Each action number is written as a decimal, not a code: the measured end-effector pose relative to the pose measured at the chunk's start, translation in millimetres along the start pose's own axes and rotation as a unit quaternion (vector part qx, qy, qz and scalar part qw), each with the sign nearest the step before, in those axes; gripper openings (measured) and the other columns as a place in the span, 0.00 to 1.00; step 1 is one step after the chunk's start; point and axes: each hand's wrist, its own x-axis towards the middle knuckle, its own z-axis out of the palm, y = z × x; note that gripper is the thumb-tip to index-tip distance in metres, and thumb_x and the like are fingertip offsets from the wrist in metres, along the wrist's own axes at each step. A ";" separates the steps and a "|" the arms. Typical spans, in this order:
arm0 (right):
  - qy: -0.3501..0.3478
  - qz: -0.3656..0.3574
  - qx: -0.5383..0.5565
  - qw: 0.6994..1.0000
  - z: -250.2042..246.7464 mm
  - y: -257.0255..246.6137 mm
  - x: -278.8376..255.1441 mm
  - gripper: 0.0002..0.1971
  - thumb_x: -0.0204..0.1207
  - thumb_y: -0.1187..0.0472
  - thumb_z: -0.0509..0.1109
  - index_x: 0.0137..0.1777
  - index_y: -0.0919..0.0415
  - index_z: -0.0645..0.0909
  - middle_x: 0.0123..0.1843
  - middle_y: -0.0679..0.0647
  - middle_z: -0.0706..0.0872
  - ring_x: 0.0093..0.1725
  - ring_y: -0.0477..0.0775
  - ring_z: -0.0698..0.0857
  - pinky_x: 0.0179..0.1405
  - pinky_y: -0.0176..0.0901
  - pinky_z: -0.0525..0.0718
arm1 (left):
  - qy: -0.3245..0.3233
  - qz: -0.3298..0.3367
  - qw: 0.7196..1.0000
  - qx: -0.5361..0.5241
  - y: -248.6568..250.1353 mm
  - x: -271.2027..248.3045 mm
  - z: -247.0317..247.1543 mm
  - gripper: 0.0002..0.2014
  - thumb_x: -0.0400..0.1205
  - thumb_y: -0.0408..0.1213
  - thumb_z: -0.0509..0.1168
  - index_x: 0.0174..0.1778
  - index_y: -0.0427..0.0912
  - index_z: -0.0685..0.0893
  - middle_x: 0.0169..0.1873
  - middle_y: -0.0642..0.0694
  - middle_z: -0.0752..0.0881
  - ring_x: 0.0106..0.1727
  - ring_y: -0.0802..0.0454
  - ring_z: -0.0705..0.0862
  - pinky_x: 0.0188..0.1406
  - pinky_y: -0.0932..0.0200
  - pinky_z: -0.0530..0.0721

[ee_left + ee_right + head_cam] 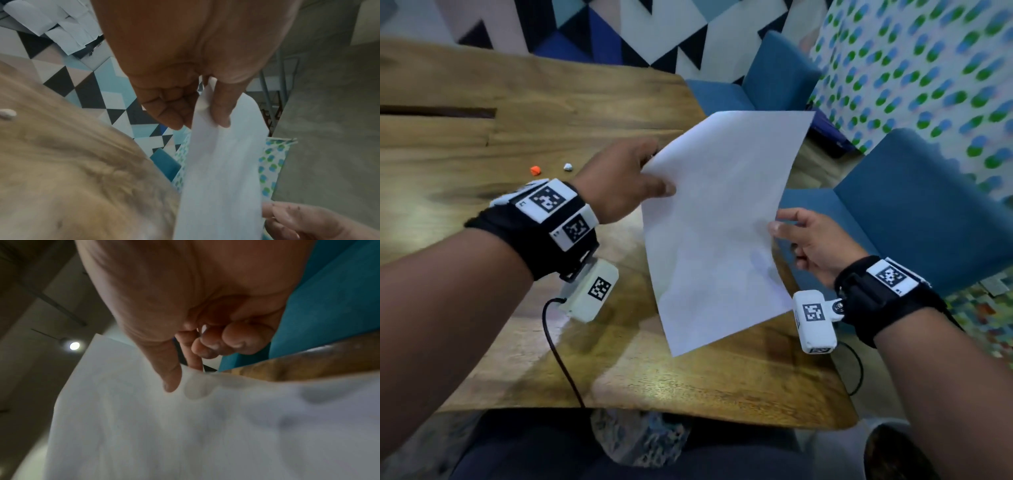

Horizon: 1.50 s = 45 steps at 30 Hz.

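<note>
A blank white sheet of paper (719, 222) is held in the air above the right end of the wooden table (517, 113). My left hand (626, 181) pinches its left edge, thumb on top and fingers beneath; the left wrist view shows that pinch on the paper (222, 162). My right hand (808, 240) pinches the sheet's right edge between thumb and forefinger, the other fingers curled. In the right wrist view the thumb (170, 379) lies on the paper (185, 434) and a finger shows through from behind.
A small orange paper ball (535, 170) and a small white one (567, 167) lie on the table to the left. Blue chairs (914, 205) stand at the table's right, before a dotted wall. A black cable (561, 359) runs from the left wrist camera.
</note>
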 end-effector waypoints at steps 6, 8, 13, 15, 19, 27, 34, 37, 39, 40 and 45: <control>0.014 -0.086 0.047 0.995 -9.8 -28.7 -9.3 0.14 0.79 0.63 0.74 0.34 0.51 0.77 0.31 0.47 0.75 0.26 0.46 0.68 0.24 0.40 0.68 | 0.040 0.011 0.978 -0.207 12.6 -1.5 -25.1 0.20 0.73 0.36 0.79 0.60 0.51 0.85 0.53 0.46 0.92 0.54 0.48 0.92 0.47 0.46 0.90; 0.010 -0.115 0.078 0.990 -10.7 -38.7 -14.7 0.13 0.81 0.65 0.71 0.36 0.52 0.76 0.33 0.48 0.76 0.25 0.45 0.68 0.24 0.40 0.68 | 0.030 -0.005 0.958 -0.286 17.4 -2.7 -27.5 0.23 0.76 0.36 0.78 0.67 0.51 0.84 0.58 0.47 0.92 0.57 0.48 0.92 0.45 0.52 0.89; 0.011 -0.176 0.132 0.975 -12.1 -56.6 -29.0 0.10 0.82 0.66 0.69 0.41 0.55 0.75 0.36 0.51 0.76 0.25 0.46 0.69 0.22 0.39 0.71 | 0.028 -0.027 0.949 -0.314 22.3 -9.3 -20.6 0.09 0.85 0.36 0.69 0.60 0.42 0.90 0.53 0.48 0.94 0.52 0.51 0.93 0.41 0.59 0.89; 0.037 -0.216 0.108 0.970 -13.4 -58.5 -33.9 0.07 0.82 0.66 0.70 0.43 0.58 0.77 0.35 0.52 0.76 0.26 0.48 0.70 0.22 0.40 0.73 | 0.058 -0.009 0.954 -0.293 23.0 -9.4 -17.5 0.06 0.86 0.35 0.68 0.54 0.44 0.91 0.48 0.51 0.94 0.49 0.55 0.93 0.39 0.61 0.89; 0.092 -0.248 0.054 0.963 -10.4 -45.9 -37.1 0.11 0.80 0.67 0.72 0.38 0.54 0.80 0.29 0.49 0.75 0.25 0.51 0.70 0.23 0.45 0.75 | 0.070 -0.003 0.961 -0.268 19.4 -9.6 -8.6 0.07 0.87 0.34 0.68 0.55 0.45 0.92 0.49 0.50 0.94 0.49 0.55 0.93 0.40 0.59 0.91; 0.076 -0.203 0.054 0.975 -1.5 -30.9 -37.4 0.16 0.80 0.64 0.72 0.32 0.48 0.81 0.27 0.51 0.73 0.24 0.52 0.69 0.22 0.46 0.75 | 0.052 -0.041 0.972 -0.224 2.9 -14.8 3.2 0.08 0.83 0.42 0.73 0.53 0.43 0.93 0.51 0.39 0.93 0.53 0.39 0.93 0.53 0.31 0.91; 0.053 -0.180 0.061 0.980 7.0 -51.7 -32.3 0.15 0.81 0.62 0.71 0.33 0.59 0.74 0.27 0.53 0.71 0.24 0.49 0.68 0.21 0.43 0.71 | 0.068 -0.045 0.984 -0.157 6.6 -18.8 -16.0 0.07 0.81 0.42 0.72 0.49 0.48 0.94 0.45 0.50 0.95 0.48 0.44 0.94 0.51 0.35 0.91; -0.011 -0.145 0.078 0.986 28.6 -62.5 -22.5 0.16 0.81 0.61 0.71 0.32 0.57 0.73 0.27 0.53 0.68 0.23 0.48 0.66 0.20 0.40 0.66 | 0.081 -0.086 0.981 -0.154 -7.6 -28.7 -42.6 0.05 0.83 0.34 0.72 0.47 0.47 0.93 0.44 0.46 0.95 0.44 0.45 0.93 0.46 0.43 0.90; -0.054 -0.106 0.050 0.992 53.8 -58.2 -10.4 0.16 0.80 0.59 0.72 0.32 0.56 0.73 0.28 0.53 0.69 0.23 0.48 0.66 0.20 0.38 0.65 | 0.077 -0.144 0.978 -0.126 -27.8 -42.6 -59.9 0.04 0.82 0.32 0.73 0.47 0.44 0.93 0.43 0.42 0.95 0.45 0.40 0.93 0.46 0.43 0.90; -0.073 -0.086 0.024 0.993 69.1 -54.3 -5.3 0.15 0.80 0.59 0.73 0.33 0.56 0.74 0.28 0.53 0.70 0.23 0.48 0.66 0.19 0.38 0.65 | 0.074 -0.171 0.977 -0.104 -39.3 -52.1 -67.3 0.03 0.82 0.33 0.74 0.47 0.41 0.93 0.43 0.41 0.94 0.45 0.38 0.93 0.46 0.41 0.91; -0.171 -0.003 -0.050 0.984 150.8 -33.3 7.7 0.16 0.81 0.59 0.71 0.32 0.57 0.72 0.26 0.50 0.73 0.21 0.46 0.68 0.16 0.37 0.64 | 0.069 -0.280 0.956 -0.045 -95.5 -98.7 -93.2 0.04 0.80 0.33 0.75 0.40 0.36 0.92 0.33 0.43 0.93 0.32 0.46 0.90 0.33 0.53 0.87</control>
